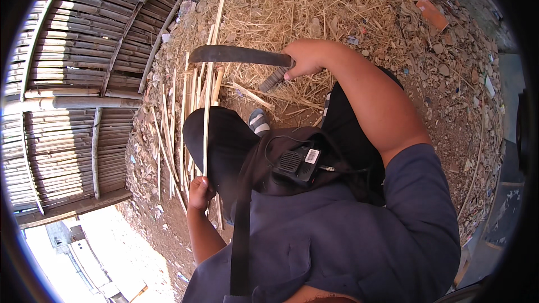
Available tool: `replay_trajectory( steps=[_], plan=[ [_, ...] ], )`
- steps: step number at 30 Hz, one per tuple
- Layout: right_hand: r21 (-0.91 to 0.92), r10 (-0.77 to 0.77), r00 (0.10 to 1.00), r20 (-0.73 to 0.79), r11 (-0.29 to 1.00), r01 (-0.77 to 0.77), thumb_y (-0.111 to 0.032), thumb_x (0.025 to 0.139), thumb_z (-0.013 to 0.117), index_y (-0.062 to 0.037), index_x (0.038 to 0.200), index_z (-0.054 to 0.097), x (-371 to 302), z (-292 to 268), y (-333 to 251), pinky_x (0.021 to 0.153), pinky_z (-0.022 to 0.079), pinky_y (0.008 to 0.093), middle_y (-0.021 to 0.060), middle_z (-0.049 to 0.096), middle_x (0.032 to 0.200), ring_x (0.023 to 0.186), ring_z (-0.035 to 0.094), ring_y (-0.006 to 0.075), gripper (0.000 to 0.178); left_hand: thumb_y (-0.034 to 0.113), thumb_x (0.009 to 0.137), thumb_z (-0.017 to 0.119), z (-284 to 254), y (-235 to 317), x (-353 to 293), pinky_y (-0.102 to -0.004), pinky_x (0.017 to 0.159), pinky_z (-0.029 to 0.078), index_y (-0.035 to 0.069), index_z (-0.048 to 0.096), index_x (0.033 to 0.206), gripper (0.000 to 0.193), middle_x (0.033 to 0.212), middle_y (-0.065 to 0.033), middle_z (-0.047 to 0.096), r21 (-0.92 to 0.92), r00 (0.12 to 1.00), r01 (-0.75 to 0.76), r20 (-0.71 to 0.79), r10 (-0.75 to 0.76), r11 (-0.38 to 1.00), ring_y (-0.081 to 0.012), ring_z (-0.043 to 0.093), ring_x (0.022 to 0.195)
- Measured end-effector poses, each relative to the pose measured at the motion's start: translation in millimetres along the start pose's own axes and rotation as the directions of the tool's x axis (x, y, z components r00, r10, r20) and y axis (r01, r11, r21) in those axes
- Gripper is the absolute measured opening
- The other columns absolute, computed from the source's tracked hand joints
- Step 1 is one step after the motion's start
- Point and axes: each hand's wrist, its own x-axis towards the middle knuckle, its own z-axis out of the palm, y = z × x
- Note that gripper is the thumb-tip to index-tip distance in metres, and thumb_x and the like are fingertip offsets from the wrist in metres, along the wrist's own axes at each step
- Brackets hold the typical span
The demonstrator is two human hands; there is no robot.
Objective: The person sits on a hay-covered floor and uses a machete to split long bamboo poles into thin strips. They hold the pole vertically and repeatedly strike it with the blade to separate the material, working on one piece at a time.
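My left hand (201, 193) is closed around the near end of a long, pale bamboo strip (206, 123). The strip runs away from me past my left knee, toward the far edge of the view. My right hand (307, 59) grips a machete (241, 55) with a dark, curved blade pointing left. Its blade lies across the strip in view, near the tip; whether they touch I cannot tell. A short ridged rod (275, 79) shows just under my right hand, and its link to the hand is unclear. More split bamboo strips (185, 101) lie on the ground to the left.
Straw and bamboo shavings (281, 17) cover the ground ahead. A slatted bamboo wall (78, 50) stands on the left. Rubble (449, 78) and an orange-brown brick piece (432, 13) lie to the right. A black device (297, 163) with a cable rests at my lap.
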Motion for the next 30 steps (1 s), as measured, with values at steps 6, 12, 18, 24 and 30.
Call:
replay_trajectory(
  steps=[6,12,18,24,30],
  plan=[
    [0.029,-0.006,1.000,-0.016,1.000,0.007,-0.044,0.083,0.078,-0.0046,0.112,0.067,-2.0,-2.0,1.0,0.079,0.051,0.0432,0.0151,0.071,0.098,0.094,0.069,0.0330,0.050,0.057,0.094,0.063,2.0,2.0,2.5,-0.0266,0.043,0.025,0.011,0.050,0.065,0.056,0.053,0.0007,0.046,-0.026,0.999,-0.015,0.031,0.016,1.000,-0.0097,0.037,0.044],
    [-0.049,0.045,0.964,-0.262,0.997,-0.060,-0.046,0.081,0.078,-0.0072,0.105,0.065,-33.3,-27.4,-15.9,0.076,0.051,0.0463,0.0152,0.068,0.088,0.090,0.068,0.0349,0.048,0.052,0.098,0.061,10.5,11.4,-1.9,-0.0258,0.044,0.024,0.013,0.049,0.064,0.054,0.054,0.0031,0.045,0.025,1.000,-0.016,-0.009,0.016,1.000,-0.0076,0.035,0.045],
    [-0.098,-0.045,0.952,-0.302,0.995,0.016,-0.035,0.078,0.078,-0.0083,0.103,0.067,-37.0,-19.8,-30.6,0.078,0.054,0.0469,0.0142,0.070,0.091,0.092,0.069,0.0345,0.039,0.045,0.104,0.054,34.1,31.5,-12.3,-0.0267,0.047,0.027,0.013,0.049,0.064,0.052,0.055,0.0045,0.046,0.297,0.984,-0.023,-0.164,0.075,0.955,-0.0057,0.037,0.050],
    [-0.190,0.104,0.932,-0.346,0.966,-0.178,-0.024,0.078,0.074,-0.0078,0.102,0.070,-37.7,-35.9,-19.8,0.079,0.056,0.0470,0.0146,0.072,0.096,0.093,0.070,0.0341,0.029,0.055,0.095,0.060,41.9,45.6,-23.9,-0.0368,0.060,0.045,-0.001,0.067,0.086,0.058,0.068,-0.0068,0.062,0.548,0.956,0.030,-0.260,0.136,0.836,-0.0181,0.058,0.066],
    [-0.212,0.065,0.964,-0.256,0.970,-0.122,-0.026,0.078,0.075,-0.0084,0.102,0.071,-26.2,-8.9,-28.5,0.081,0.055,0.0471,0.0150,0.072,0.098,0.095,0.070,0.0332,0.031,0.058,0.094,0.058,79.3,87.5,-28.7,-0.0537,0.070,0.050,-0.003,0.070,0.086,0.062,0.076,-0.0287,0.066,0.844,0.908,0.110,-0.300,0.291,0.525,-0.0486,0.066,0.079]
  ],
)
